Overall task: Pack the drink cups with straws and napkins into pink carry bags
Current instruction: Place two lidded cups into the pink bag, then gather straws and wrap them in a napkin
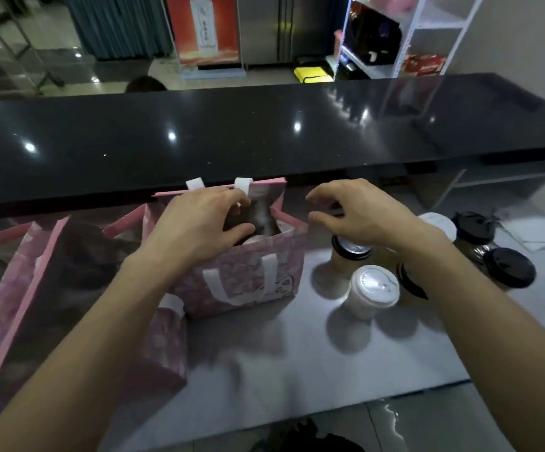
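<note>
My left hand (196,223) reaches into the mouth of the upright pink floral paper carry bag (248,275), fingers curled at something I cannot make out, perhaps a cup's pale lid. My right hand (356,213) hovers loose and empty above the black-lidded paper cup (351,251). Loading seems underway; next, probably, that cup or the white-lidded cup (374,290) goes in upright.
</note>
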